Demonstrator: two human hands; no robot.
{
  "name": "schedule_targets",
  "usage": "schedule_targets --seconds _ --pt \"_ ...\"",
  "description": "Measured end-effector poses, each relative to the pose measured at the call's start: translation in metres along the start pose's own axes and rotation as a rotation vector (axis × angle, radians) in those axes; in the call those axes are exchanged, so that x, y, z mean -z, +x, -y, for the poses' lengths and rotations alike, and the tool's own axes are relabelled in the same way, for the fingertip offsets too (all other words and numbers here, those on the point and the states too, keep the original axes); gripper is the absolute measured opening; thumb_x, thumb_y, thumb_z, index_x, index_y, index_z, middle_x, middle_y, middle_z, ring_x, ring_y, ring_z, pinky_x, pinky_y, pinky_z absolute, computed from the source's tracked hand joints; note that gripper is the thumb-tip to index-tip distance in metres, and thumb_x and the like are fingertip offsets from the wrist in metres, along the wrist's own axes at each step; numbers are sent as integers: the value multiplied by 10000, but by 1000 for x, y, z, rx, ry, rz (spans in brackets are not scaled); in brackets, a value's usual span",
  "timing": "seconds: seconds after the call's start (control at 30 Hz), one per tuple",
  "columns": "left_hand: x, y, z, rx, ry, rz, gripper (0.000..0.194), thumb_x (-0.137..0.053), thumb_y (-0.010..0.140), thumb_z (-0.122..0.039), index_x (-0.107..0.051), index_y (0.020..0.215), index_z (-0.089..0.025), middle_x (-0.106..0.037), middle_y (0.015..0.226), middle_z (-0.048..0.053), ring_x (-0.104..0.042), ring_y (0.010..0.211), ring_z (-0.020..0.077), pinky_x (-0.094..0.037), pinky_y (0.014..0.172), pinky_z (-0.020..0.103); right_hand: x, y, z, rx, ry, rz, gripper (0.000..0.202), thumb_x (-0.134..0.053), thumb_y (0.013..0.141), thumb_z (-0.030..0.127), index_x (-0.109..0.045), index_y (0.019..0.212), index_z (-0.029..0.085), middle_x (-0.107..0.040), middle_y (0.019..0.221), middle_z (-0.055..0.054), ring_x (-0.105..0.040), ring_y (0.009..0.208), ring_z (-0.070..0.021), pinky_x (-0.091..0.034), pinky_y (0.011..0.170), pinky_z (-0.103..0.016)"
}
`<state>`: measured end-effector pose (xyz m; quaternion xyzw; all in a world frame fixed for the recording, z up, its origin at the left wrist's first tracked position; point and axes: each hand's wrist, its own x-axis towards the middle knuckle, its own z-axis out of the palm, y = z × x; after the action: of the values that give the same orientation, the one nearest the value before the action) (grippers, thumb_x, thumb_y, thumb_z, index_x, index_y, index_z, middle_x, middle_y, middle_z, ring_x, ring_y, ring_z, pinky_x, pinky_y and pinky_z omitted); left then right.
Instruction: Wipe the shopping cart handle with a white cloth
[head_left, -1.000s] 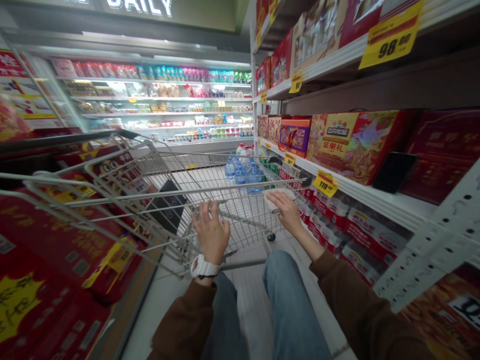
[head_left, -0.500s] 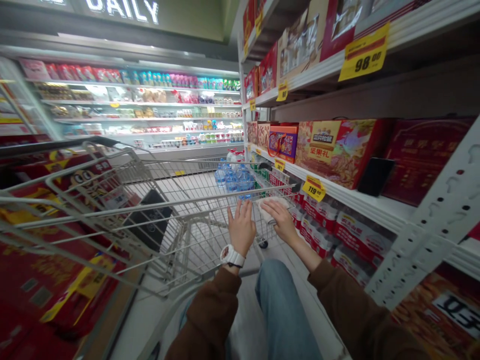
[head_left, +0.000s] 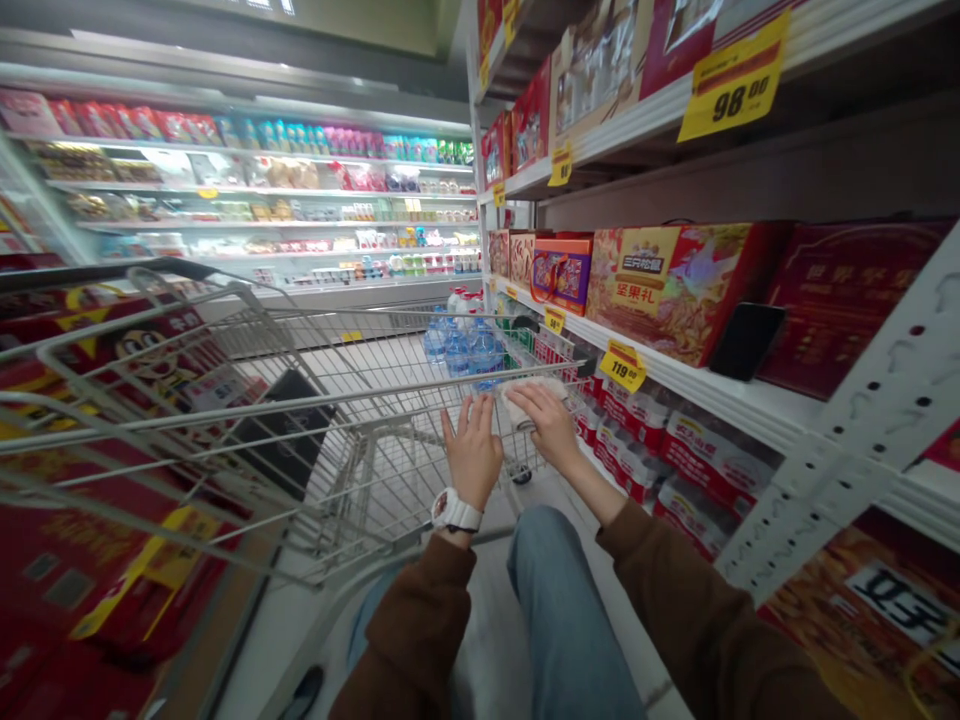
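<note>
In the head view, a wire shopping cart (head_left: 375, 394) stands in front of me with its long side rail running across. My right hand (head_left: 551, 425) is closed over a whitish cloth (head_left: 555, 388) at the rail near the cart's right end. My left hand (head_left: 474, 455), with a white watch (head_left: 454, 510) on the wrist, is held at the cart's wire side just left of the cloth. Its fingers are stretched and slightly spread, holding nothing. Whether its fingertips touch the wires, I cannot tell. A black flat item (head_left: 281, 430) shows through the wires at the left.
Close on the right is a white shelf (head_left: 772, 405) with gift boxes (head_left: 660, 285), a black phone (head_left: 748, 342) and packed bottles (head_left: 697, 455) below. Red packages (head_left: 97, 560) crowd the left. Blue-tinted water bottles (head_left: 469, 345) stand beyond the cart, before a lit refrigerated display (head_left: 277, 210).
The view has shifted slightly, so the scene sits a little higher and further left. My right hand stays on the cloth at the rail. My left hand keeps its spread pose.
</note>
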<state>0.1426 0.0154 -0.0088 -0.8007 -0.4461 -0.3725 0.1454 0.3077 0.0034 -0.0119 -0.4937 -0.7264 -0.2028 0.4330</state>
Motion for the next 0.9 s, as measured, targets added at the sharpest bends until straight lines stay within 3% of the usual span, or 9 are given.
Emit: schedule_targets --seconds 0.9 --pt "20 -19 17 55 -1 -50 533 -423 881 -157 -496 1409 -161 -539 1463 101 -395 1429 281 -128 1233 579 -1 -13 15 0 -33 -31 807 -423 651 -100 -577 1364 246 -592 1393 -58 -451 1373 -239 -376 1145 -465"
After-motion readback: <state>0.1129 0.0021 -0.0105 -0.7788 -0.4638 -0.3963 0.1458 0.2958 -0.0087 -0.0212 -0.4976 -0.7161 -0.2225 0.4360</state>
